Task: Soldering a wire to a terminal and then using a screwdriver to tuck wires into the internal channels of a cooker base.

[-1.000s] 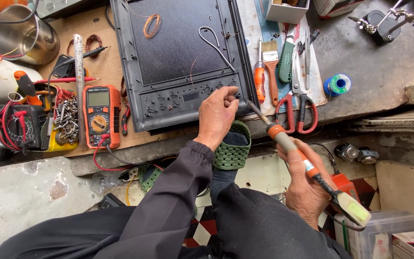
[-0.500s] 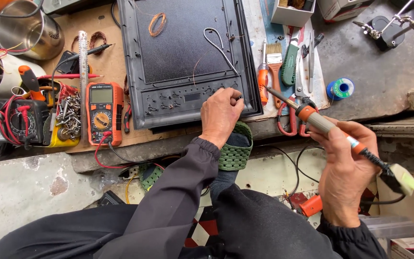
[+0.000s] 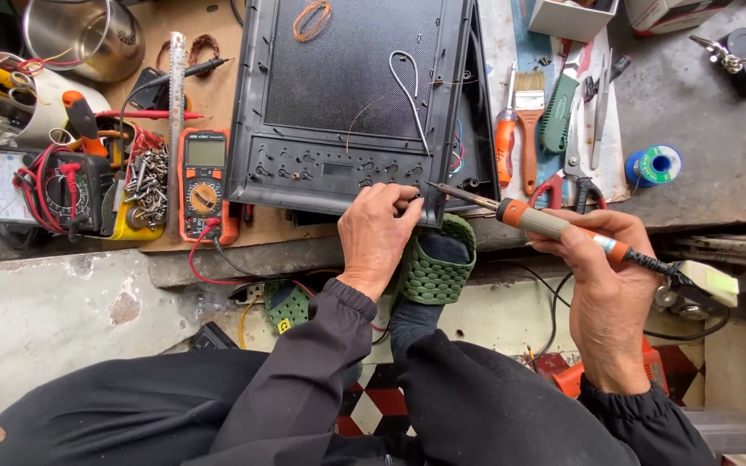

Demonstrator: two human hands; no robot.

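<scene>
At nine o'clock I see a white cup (image 3: pixel 32 103) stuffed with pens and small tools, and just right of it a yellow tray (image 3: pixel 144 185) heaped with loose screws and bolts. A steel pot (image 3: pixel 88 34) sits at eleven o'clock; I cannot tell what is in it. An orange multimeter (image 3: pixel 205 183) lies beside the tray, its red lead trailing off the counter (image 3: pixel 718 164).

The black appliance casing (image 3: pixel 347 95) fills the twelve o'clock stretch, lying flat, with thin wires running across its mesh panel. My left hand (image 3: pixel 379 237) is clamped on its near edge, fingers curled over the lip. I judge the casing to be light, stiff plastic that could crack if levered, so the rim is the sound place to grip it, clear of those fine wires.

At three o'clock my right hand (image 3: pixel 602 276) is closed around the soldering iron (image 3: pixel 554 226), gripping the grey and orange handle, with the metal tip reaching toward the casing's near right corner, just beside the left hand's fingertips. The iron looks light and rigid; I'd say only the sleeved handle is safe to hold, and the trailing cord may tug.

Past it, at one o'clock, lie a screwdriver (image 3: pixel 505 138), a paintbrush (image 3: pixel 529 116) and a spool of solder (image 3: pixel 654 164), and an open white box (image 3: pixel 573 17) at the top edge, contents hidden.
</scene>
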